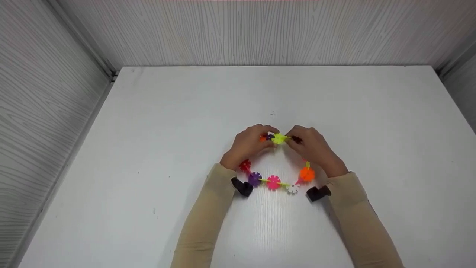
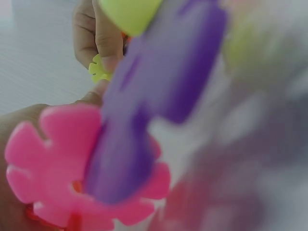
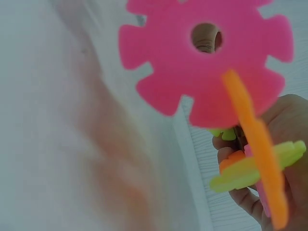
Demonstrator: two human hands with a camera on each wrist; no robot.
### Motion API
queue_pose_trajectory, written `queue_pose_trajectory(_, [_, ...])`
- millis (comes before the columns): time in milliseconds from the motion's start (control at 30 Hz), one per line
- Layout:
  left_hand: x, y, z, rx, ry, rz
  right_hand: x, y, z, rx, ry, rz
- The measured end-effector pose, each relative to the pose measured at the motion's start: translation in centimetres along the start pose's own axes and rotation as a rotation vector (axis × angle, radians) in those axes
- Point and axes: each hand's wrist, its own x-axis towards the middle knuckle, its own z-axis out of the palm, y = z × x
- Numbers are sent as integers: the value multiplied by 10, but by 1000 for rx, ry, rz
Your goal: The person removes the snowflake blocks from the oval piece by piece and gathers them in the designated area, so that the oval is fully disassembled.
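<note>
A chain of colourful notched plastic discs curves into a ring over the white table, with both hands at its far side. My left hand [image 1: 247, 144] pinches the chain at a yellow disc [image 1: 278, 139], its thumb and fingertips at the disc's left edge. From the other side my right hand [image 1: 314, 145] pinches the chain close by, where a dark disc [image 1: 296, 140] shows among the fingers. Large in the left wrist view are a purple disc [image 2: 159, 62] and a pink disc [image 2: 62, 149]. Near the right wrist camera hangs another pink disc [image 3: 168, 77], joined to an orange disc [image 3: 262, 159] seen edge-on.
The ring's near side shows a red disc [image 1: 245, 165], a purple disc, a pink disc, a white disc [image 1: 292, 189] and an orange disc [image 1: 307, 174]. Black wrist cameras stand beside the sleeves. A pale wood-grain panel [image 1: 238, 33] rises behind the table [image 1: 130, 149].
</note>
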Motion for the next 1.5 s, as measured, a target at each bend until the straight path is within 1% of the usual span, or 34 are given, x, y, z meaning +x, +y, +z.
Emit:
queue_pose_trajectory(67, [0,0,0,-2,3,7,1,2,0,-12,23,-41])
queue_pose_trajectory(167, [-1,0,-1,0,1,14,1,3,0,-27,44,-74])
queue_pose_trajectory(200, [-1,0,-1,0,-1,14,1,3,0,-32,48,-78])
queue_pose_trajectory(400, [-1,-4,-6,-39,46,-34,-1,2,0,-76,20,-66])
queue_pose_trajectory(433, [-1,-5,-6,-47,52,-41,-1,2,0,-85,13,-59])
queue_pose_trajectory(500, [-1,-5,-6,-49,39,-47,-1,1,1,-99,6,-33])
queue_pose_trajectory(667, [-2,-4,-5,-43,42,-53,-2,1,2,-136,-26,71])
queue_pose_trajectory(833, [-2,-4,-5,-50,43,-46,-1,4,3,-155,-64,149])
queue_pose_trajectory(1000, [-1,-4,-5,-85,35,-44,0,5,1,-146,-122,189])
queue_pose_trajectory(1100, [0,-4,-5,-98,36,-45,0,6,0,-141,-119,180])
queue_pose_trajectory(1300, [2,-5,-4,-100,50,-40,-1,6,-3,-112,-54,143])
queue_pose_trajectory(1500, [1,-5,-4,-113,47,-45,-1,7,-4,-95,-32,119])
